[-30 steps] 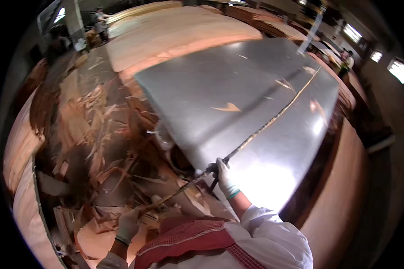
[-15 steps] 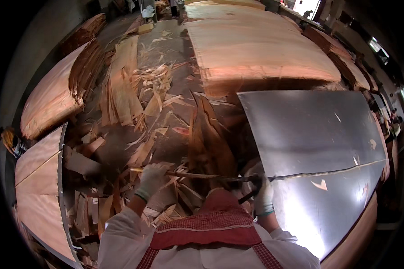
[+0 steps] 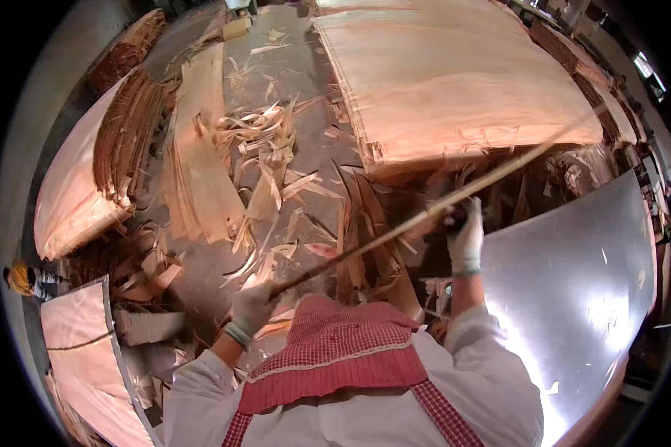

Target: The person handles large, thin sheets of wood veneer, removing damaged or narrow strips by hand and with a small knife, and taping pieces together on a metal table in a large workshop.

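Note:
My left hand [image 3: 252,307], in a pale glove with a green cuff, is closed around the near end of a long thin wooden stick [image 3: 425,212]. The stick slants from it up to the far right, passing in front of the big veneer stack. My gloved right hand [image 3: 467,242] is closed on a small dark object [image 3: 455,217], just below the middle of the stick. What kind of object it is does not show, and contact with the stick is unclear. Right of that hand lies a large shiny metal sheet [image 3: 566,257].
A tall stack of wood veneer sheets [image 3: 455,82] stands ahead, another stack [image 3: 82,175] at the left. Torn veneer strips [image 3: 265,141] litter the floor. A veneer-topped panel [image 3: 82,328] is at the near left. A person [image 3: 24,279] shows at the far left edge.
The stick has swung from nearly level across the metal sheet to a slant, its far end raised away from me. My right hand has moved forward; my left has dropped slightly nearer.

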The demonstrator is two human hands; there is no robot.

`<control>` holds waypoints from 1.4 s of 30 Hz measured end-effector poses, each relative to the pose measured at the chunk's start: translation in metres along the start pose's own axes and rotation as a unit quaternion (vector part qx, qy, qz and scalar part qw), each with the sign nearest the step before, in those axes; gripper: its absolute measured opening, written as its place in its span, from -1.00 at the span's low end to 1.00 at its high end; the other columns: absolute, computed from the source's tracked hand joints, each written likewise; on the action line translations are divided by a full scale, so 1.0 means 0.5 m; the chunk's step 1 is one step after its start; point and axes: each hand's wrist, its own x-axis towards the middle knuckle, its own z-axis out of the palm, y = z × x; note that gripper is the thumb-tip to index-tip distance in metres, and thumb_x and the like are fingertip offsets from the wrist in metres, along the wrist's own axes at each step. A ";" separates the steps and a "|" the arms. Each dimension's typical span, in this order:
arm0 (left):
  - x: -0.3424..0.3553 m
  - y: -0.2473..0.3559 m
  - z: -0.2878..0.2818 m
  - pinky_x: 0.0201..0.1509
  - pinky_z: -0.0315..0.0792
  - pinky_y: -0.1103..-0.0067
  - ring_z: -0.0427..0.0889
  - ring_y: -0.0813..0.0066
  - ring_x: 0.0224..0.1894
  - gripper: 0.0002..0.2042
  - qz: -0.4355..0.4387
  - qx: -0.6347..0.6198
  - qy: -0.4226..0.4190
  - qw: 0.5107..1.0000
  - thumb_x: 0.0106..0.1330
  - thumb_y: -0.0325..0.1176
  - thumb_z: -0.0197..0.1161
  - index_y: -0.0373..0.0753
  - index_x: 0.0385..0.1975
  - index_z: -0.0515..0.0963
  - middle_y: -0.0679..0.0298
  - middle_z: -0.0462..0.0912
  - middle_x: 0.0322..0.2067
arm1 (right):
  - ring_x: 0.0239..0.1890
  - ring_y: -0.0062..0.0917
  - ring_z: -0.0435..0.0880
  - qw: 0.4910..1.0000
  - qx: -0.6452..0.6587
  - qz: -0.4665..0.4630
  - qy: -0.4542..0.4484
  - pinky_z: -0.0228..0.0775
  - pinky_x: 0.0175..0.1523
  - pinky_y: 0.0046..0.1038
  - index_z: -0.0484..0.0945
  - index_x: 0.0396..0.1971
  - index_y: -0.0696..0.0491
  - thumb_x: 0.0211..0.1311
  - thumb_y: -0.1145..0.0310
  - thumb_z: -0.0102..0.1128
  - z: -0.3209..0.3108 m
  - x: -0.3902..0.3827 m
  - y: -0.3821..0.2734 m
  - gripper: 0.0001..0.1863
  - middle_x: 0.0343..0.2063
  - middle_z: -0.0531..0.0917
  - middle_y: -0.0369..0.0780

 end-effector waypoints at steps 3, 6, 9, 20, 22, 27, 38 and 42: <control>0.143 -0.074 -0.088 -0.48 0.42 0.41 0.58 0.17 -0.54 -0.85 0.005 0.088 0.113 0.990 0.07 -0.29 0.35 -0.15 -0.41 0.56 0.14 0.57 -0.56 | -0.46 -0.61 0.48 0.978 -0.100 0.161 0.086 0.35 -0.35 -0.54 0.58 -0.20 0.05 0.31 0.07 0.05 0.145 0.211 0.124 -0.65 -0.36 0.60 -0.31; 0.286 -0.184 -0.159 -0.53 0.37 0.42 0.52 0.18 -0.61 -0.83 -0.009 0.077 0.135 0.988 0.05 -0.33 0.37 -0.19 -0.45 0.53 0.15 0.52 -0.63 | -0.65 -0.67 0.40 0.973 -0.163 0.150 0.058 0.18 -0.64 -0.56 0.58 -0.44 -0.01 0.28 0.20 0.11 0.192 0.453 0.350 -0.80 -0.57 0.57 -0.37; 0.431 -0.268 -0.200 -0.55 0.36 0.43 0.51 0.18 -0.63 -0.83 0.021 0.089 0.146 0.985 0.04 -0.36 0.38 -0.21 -0.44 0.53 0.14 0.50 -0.65 | -0.81 -0.53 0.32 0.940 -0.197 0.220 0.172 0.19 -0.68 -0.47 0.55 -0.48 0.03 0.19 0.18 0.20 0.271 0.641 0.531 -0.78 -0.63 0.54 -0.27; 1.167 -0.511 -0.235 -0.54 0.35 0.42 0.56 0.16 -0.58 -0.80 -0.010 -0.011 -0.036 0.999 0.19 -0.26 0.30 -0.20 -0.29 0.54 0.07 0.52 -0.60 | -0.72 -0.65 0.39 0.927 -0.117 0.033 0.354 0.20 -0.59 -0.58 0.53 -0.47 0.13 0.21 0.31 0.08 0.459 0.833 0.461 -0.80 -0.71 0.50 -0.30; 1.313 -0.527 -0.188 -0.46 0.39 0.30 0.60 0.04 -0.48 -0.79 0.001 -0.003 -0.092 0.996 0.26 -0.17 0.22 -0.14 -0.23 0.55 0.04 0.58 -0.54 | -0.70 -0.74 0.34 0.929 -0.167 0.030 0.328 0.18 -0.63 -0.64 0.49 -0.21 0.13 0.24 0.36 0.05 0.487 0.831 0.382 -0.80 -0.57 0.53 -0.32; 1.615 -0.393 -0.051 -0.23 0.39 0.22 0.58 -0.06 -0.26 -0.65 0.025 -0.033 -0.225 0.974 0.23 0.01 0.17 -0.21 -0.34 0.51 0.00 0.62 -0.38 | -0.71 -0.71 0.34 0.934 -0.125 0.049 0.331 0.20 -0.58 -0.63 0.59 -0.46 0.11 0.16 0.33 0.13 0.585 0.903 0.264 -0.83 -0.68 0.48 -0.38; 2.053 -0.351 0.141 -0.43 0.38 0.48 0.47 0.50 -0.52 -0.74 0.151 -0.188 -0.355 0.903 0.29 -0.21 0.19 -0.32 -0.38 0.50 0.29 0.50 -0.58 | -0.23 -0.28 0.69 0.826 -0.445 0.006 0.348 0.48 -0.08 -0.37 0.58 -0.15 0.17 0.19 0.34 0.16 0.619 1.153 0.227 -0.72 -0.27 0.68 -0.02; 2.119 -0.353 0.122 -0.53 0.40 0.51 0.45 0.46 -0.59 -0.81 -0.049 -0.196 -0.487 0.850 0.29 -0.25 0.16 -0.27 -0.36 0.53 0.26 0.47 -0.63 | -0.28 -0.19 0.68 0.667 -0.582 0.028 0.464 0.48 -0.17 -0.30 0.56 -0.23 0.11 0.22 0.30 0.16 0.600 1.046 0.205 -0.78 -0.33 0.67 -0.03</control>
